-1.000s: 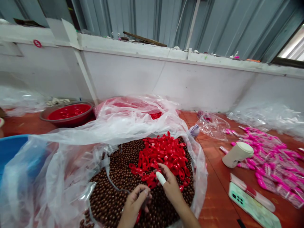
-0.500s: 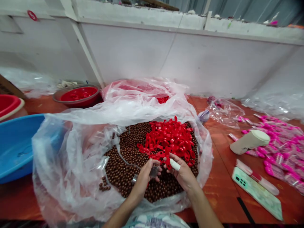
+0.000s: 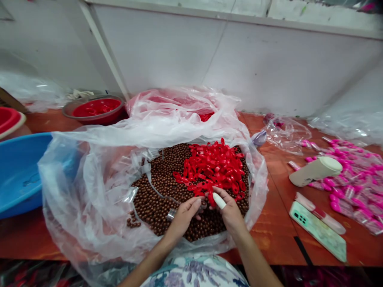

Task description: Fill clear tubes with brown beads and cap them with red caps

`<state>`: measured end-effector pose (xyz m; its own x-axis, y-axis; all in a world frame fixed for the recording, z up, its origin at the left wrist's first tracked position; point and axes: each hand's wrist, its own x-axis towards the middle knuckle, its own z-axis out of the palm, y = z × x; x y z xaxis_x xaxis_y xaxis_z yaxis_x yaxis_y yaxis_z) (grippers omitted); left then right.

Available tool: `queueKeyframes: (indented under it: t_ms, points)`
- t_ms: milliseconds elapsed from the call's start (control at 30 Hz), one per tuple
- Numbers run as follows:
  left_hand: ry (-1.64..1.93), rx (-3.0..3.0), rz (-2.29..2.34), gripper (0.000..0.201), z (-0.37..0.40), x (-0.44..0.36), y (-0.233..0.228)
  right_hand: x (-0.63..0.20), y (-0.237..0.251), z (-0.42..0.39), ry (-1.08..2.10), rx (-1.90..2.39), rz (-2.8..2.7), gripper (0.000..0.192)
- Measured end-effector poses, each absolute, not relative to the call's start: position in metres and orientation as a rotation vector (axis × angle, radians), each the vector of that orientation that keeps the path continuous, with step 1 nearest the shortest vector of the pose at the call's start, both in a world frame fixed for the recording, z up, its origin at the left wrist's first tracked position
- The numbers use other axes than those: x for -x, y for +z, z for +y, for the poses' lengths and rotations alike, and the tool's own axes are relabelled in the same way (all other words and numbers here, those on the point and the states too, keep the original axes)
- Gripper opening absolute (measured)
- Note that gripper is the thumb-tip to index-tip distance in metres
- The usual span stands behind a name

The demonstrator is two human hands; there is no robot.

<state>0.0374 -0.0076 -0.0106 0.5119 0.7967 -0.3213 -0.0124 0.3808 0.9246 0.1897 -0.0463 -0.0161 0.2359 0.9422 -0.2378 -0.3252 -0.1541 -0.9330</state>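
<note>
Over a plastic-lined heap of brown round balls [image 3: 167,191], my two hands are close together. My left hand [image 3: 186,215] is closed, its thumb and fingers around a small clear plastic container [image 3: 203,205], mostly hidden by the fingers. My right hand [image 3: 229,207], with a white covering on one finger, pinches a red plastic piece [image 3: 211,198] right beside the clear container; I cannot tell whether the two touch. A pile of similar red plastic pieces [image 3: 214,165] lies on the balls just beyond my hands.
A clear plastic sheet [image 3: 89,215] surrounds the heap. A blue basin [image 3: 20,175] stands left, and a red bowl [image 3: 97,109] behind it. On the right of the red table [image 3: 275,239] are a cream bottle [image 3: 315,171], a phone [image 3: 318,231] and pink-capped tubes [image 3: 353,187].
My hands have come closer together, bringing the red piece up to the clear container. The view has tilted downward, so more of my patterned clothing shows.
</note>
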Motion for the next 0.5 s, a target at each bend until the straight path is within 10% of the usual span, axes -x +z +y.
queueKeyframes:
  t_ms: [500]
  points:
    - [0.684, -1.088, 0.980, 0.039, -0.011, -0.040, -0.015, -0.176, -0.009, -0.059, 0.667, 1.356, -1.576, 0.045]
